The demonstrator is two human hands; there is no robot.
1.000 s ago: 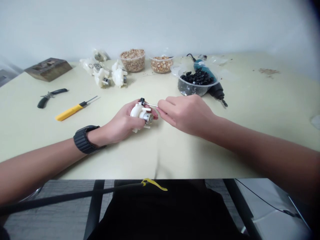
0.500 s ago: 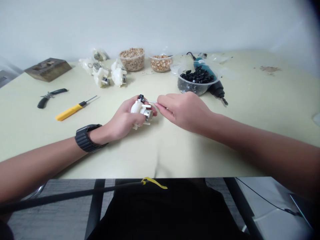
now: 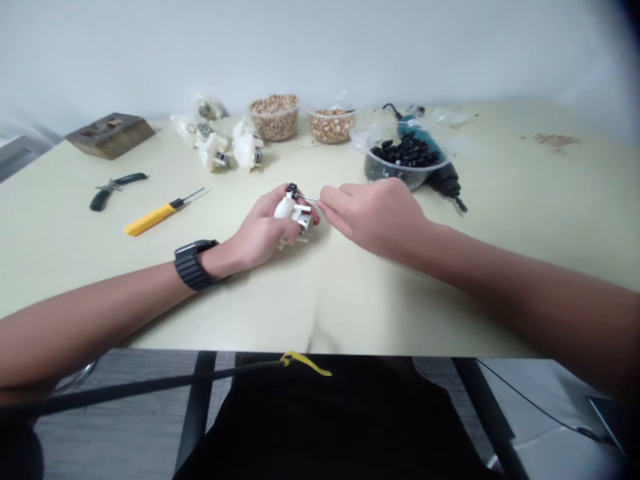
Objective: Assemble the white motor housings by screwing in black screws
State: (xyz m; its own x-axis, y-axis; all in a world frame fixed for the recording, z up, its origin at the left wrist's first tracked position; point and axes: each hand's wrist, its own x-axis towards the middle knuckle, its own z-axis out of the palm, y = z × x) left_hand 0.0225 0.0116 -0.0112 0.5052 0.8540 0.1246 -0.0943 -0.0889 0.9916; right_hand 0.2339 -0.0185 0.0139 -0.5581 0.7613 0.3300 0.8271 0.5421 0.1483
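My left hand (image 3: pixel 260 230) is closed around a white plastic motor unit (image 3: pixel 286 209), whose silver motor end sticks out toward the right. A small black part (image 3: pixel 292 190) sits at its upper end, by my left fingertips. My right hand (image 3: pixel 377 215) pinches a tool with a thin metal shaft (image 3: pixel 307 197). The tip of that shaft reaches the black part, and its handle is hidden inside my fingers. I cannot tell whether the tip is inside the part or just against it.
Left lie a yellow-handled screwdriver (image 3: pixel 153 219), black-handled pliers (image 3: pixel 116 190) and a block (image 3: pixel 110 137). Behind my hands are similar white units (image 3: pixel 246 148), a tub of tan pieces (image 3: pixel 274 120), a tub of orange-brown pieces (image 3: pixel 332 127), a tub of black parts (image 3: pixel 406 153) and a power drill (image 3: pixel 443 179).
The view has shifted a little, so the table items appear farther right. Both hands keep their grips, and the shaft's tip stays at the black part.
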